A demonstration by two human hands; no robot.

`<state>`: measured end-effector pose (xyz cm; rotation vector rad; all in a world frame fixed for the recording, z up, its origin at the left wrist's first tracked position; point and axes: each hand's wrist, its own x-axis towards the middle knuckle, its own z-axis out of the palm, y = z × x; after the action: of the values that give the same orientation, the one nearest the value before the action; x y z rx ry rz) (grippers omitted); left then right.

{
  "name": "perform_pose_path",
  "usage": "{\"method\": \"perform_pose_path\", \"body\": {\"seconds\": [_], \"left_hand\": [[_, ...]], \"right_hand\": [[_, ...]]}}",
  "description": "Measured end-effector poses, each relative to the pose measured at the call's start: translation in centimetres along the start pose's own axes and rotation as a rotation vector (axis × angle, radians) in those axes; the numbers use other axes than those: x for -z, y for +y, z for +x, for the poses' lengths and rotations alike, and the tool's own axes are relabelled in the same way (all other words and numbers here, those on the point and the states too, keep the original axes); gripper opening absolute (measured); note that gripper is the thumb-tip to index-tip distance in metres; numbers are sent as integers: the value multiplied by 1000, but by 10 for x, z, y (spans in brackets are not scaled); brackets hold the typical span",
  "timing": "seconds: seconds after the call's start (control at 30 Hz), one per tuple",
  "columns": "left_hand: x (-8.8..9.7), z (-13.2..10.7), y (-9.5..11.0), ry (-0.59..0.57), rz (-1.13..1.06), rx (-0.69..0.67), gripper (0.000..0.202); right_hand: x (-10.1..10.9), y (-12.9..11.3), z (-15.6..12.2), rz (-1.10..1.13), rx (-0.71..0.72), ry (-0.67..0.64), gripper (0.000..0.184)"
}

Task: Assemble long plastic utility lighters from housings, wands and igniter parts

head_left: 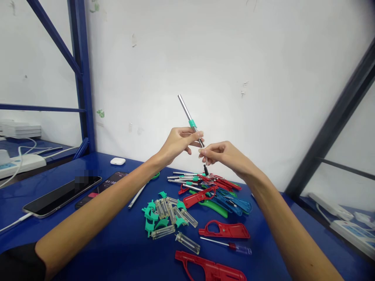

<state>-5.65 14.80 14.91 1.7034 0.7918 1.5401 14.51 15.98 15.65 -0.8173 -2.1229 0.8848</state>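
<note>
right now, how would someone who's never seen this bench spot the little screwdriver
On the blue table, look toward the near edge below the right hand, which with the left hand pinches a metal tube. There, between one red pistol-shaped shell and another, lies the screwdriver. It alone has a thin bare shaft and a clear handle with a red collar.

On the dark screen of the smaller phone [101, 188], just in front of the white earbud case [117, 160], pale digits read "01:0"; the rest is hidden; nothing else is legible.
</note>
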Motion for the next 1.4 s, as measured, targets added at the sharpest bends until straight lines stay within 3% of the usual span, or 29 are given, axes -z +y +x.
{"method": "perform_pose_path", "body": {"seconds": [0.67, 1.03, 1.4], "left_hand": [[-4, -2, -3, -40, 106, 10, 37], [0, -1, -2, -73, 118, 36, 37], [1, -1, -3, -113, 121, 58, 37]], "right_hand": [[-2, 1, 2, -25, 49, 114, 32], [-1, 4, 4, 19, 50, 191, 51], [-1, 3, 3, -12, 60, 193, 40]]}}
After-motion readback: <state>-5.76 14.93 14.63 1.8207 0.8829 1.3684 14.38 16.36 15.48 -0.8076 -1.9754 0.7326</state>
